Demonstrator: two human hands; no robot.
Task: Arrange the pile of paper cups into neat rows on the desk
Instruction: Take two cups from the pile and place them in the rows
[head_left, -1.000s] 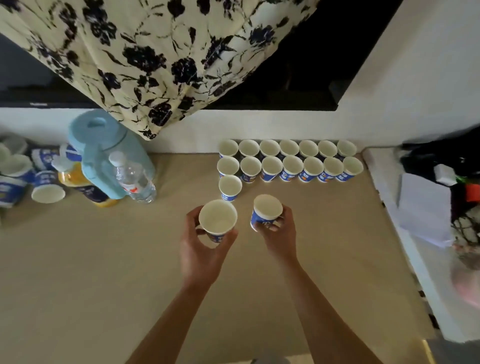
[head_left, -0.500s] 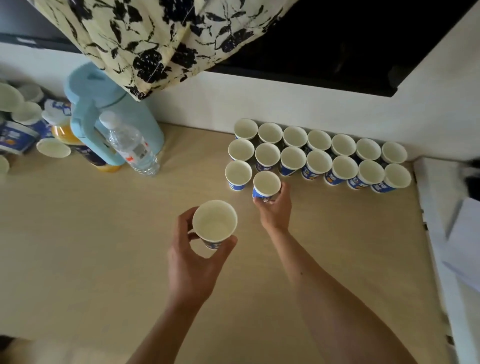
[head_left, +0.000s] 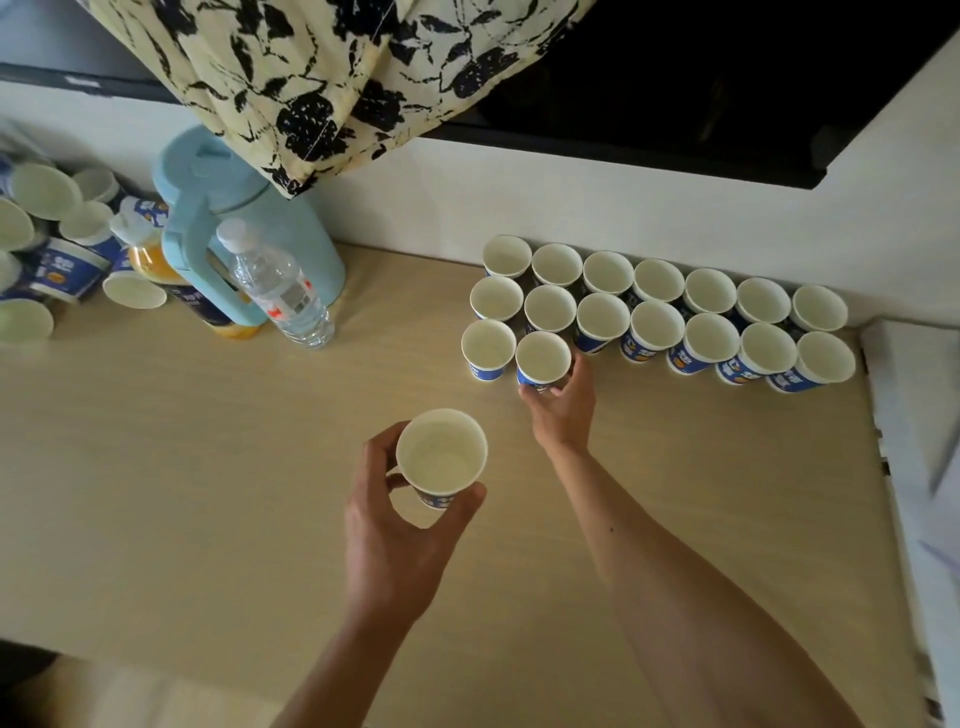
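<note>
- White paper cup (head_left: 543, 358) on desk (head_left: 208, 467), second in front row; right hand (head_left: 563, 410) grips its base.
- Upright second cup (head_left: 441, 457) above desk, gripped by left hand (head_left: 400, 525).
- Far left: loose pile (head_left: 52, 249).

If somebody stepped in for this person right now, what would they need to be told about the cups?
Left hand: holds an upright cup over the desk.
Right hand: fingers round the second cup of the front row.
Done: two rows of seven by the wall, plus one front-row cup.
Left: fill the front row, then clear the pile at far left beside the blue jug.
</note>
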